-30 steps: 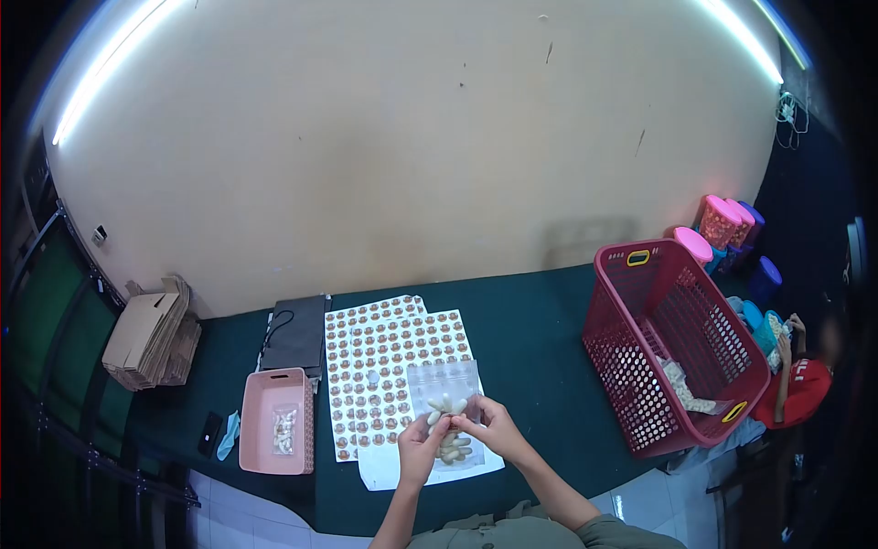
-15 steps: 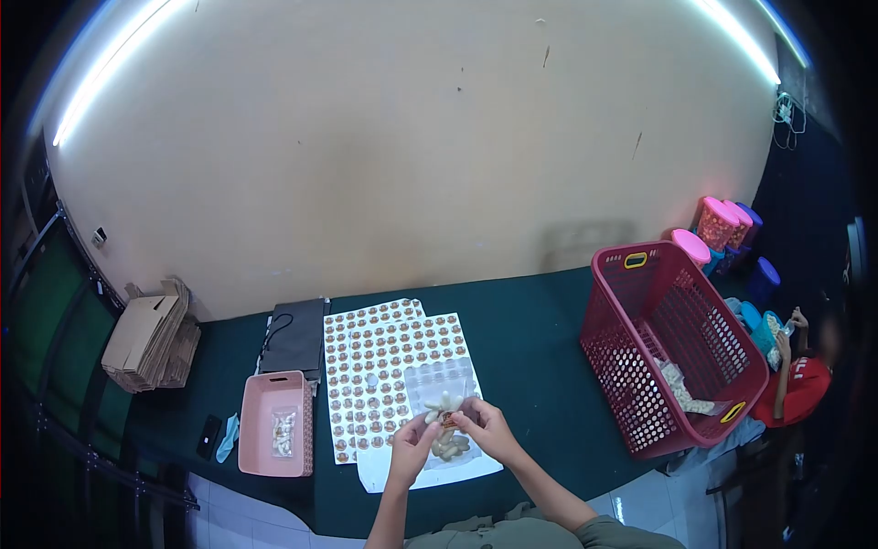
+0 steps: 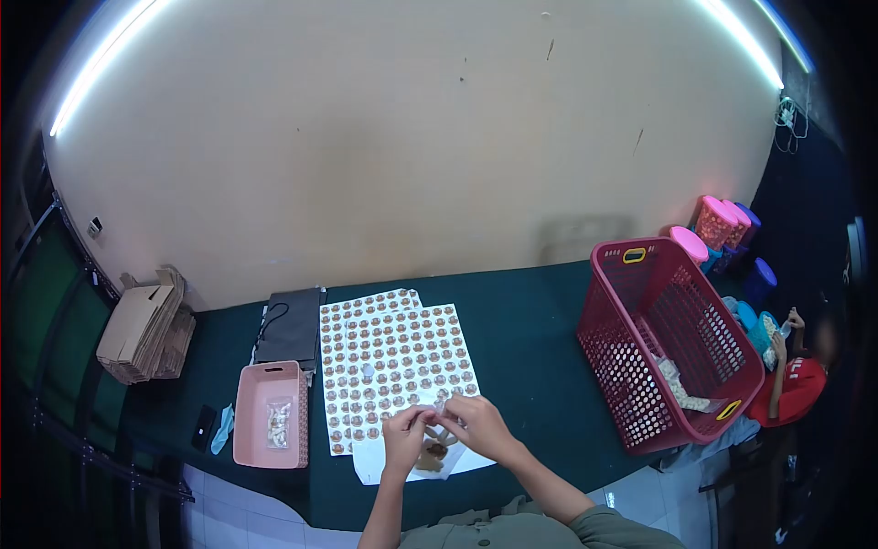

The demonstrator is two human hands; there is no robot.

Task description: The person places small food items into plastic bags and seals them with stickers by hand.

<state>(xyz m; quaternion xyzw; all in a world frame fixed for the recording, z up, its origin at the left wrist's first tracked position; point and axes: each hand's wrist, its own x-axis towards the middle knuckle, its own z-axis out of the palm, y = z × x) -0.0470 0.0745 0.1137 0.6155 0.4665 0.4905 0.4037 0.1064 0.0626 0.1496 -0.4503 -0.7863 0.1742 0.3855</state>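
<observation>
Pouch pinched between both hands at the near table edge

The clear pouch (image 3: 432,448) of pale pieces lies directly under the hands, on a white sheet beside the sticker sheets (image 3: 395,361). The left hand (image 3: 404,437) and right hand (image 3: 476,426) meet over its top edge, fingers closed together in a pinch there; both are equally near. Its long axis cannot be told, being mostly covered. Left sits a pink tray (image 3: 270,450), far right a red basket (image 3: 672,348).
</observation>
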